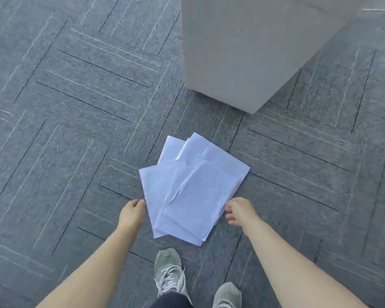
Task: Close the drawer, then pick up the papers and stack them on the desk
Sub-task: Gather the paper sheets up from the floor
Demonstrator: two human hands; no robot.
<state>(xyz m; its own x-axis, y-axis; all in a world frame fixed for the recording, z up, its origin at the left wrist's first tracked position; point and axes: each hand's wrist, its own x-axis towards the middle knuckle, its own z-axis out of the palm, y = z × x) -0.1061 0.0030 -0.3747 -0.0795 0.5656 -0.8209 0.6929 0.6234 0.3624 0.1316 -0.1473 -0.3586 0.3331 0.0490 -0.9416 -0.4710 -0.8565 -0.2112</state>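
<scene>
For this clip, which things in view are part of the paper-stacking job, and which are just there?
Part of the job:
- papers, fanned loosely on the carpet
- left hand and right hand, one at each side of the pile, nothing held yet

Just there:
- grey cabinet behind the pile
- grey sneakers
- carpet tiles

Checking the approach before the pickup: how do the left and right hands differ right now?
The left hand is curled, knuckles up, at the papers' left edge; the right hand has its fingers spread at the right edge. Both are low over the carpet, empty, flanking the pile.
</scene>
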